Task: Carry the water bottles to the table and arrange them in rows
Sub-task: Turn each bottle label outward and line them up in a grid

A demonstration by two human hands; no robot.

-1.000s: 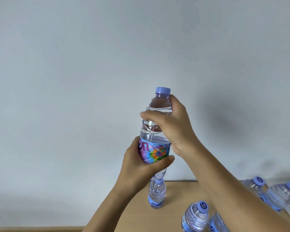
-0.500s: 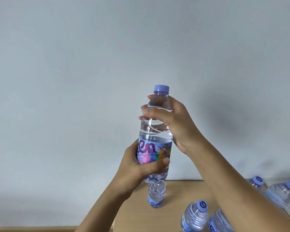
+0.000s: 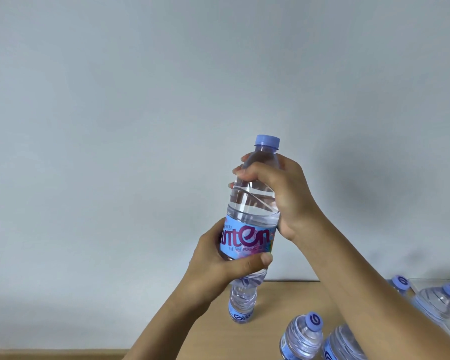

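Hands curled around raised bottle, right above left.

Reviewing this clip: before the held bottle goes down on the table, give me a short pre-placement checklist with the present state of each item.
1. Held bottle gripped by both hands: ok; right hand wraps the upper part, left hand the label band.
2. Cap on: ok.
3. Bottle close to upright: ok, slight tilt only.
4. Free table surface to set it on: ok, bare wood between the standing bottle and the front bottles.
5. Rows already formed: cannot tell; the right arm hides part of the group.
6. Bottle's base clear of the standing bottle: cannot tell; they overlap in view.
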